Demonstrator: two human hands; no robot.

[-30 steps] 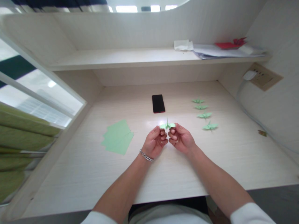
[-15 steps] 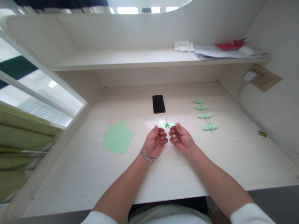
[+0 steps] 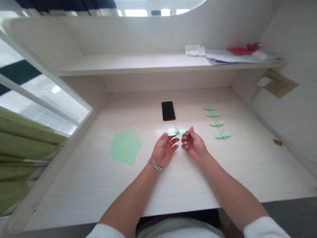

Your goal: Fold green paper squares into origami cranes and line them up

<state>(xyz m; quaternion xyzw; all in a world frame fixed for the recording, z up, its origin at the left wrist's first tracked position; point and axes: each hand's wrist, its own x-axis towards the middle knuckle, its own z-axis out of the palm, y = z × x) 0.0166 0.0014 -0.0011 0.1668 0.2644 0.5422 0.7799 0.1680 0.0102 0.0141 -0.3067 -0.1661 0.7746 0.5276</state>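
A light green paper crane (image 3: pixel 177 132) is held up over the middle of the desk, its wings spread to both sides. My left hand (image 3: pixel 164 148) pinches the crane's left wing between thumb and forefinger, with the other fingers loosely curled below. At the tip of the right wing, my right hand (image 3: pixel 195 145) is closed with its thumb up and fingers folded. Several more green paper cranes (image 3: pixel 217 123) stand in a column to the right. Left of my hands lies a fanned stack of green paper sheets (image 3: pixel 125 146).
A black phone (image 3: pixel 168 111) lies beyond my hands. Above the desk runs a shelf (image 3: pixel 128 62) with white papers (image 3: pixel 229 56) and a red folded paper (image 3: pixel 240 51). At right, a cable (image 3: pixel 262 120) hangs from a wall socket (image 3: pixel 279 84); a small brown piece (image 3: pixel 277 142) lies near it.
My right hand has shifted slightly outward to the wing tip, its thumb higher. The crane's wings look flatter and more spread. My left fingers have opened a little below.
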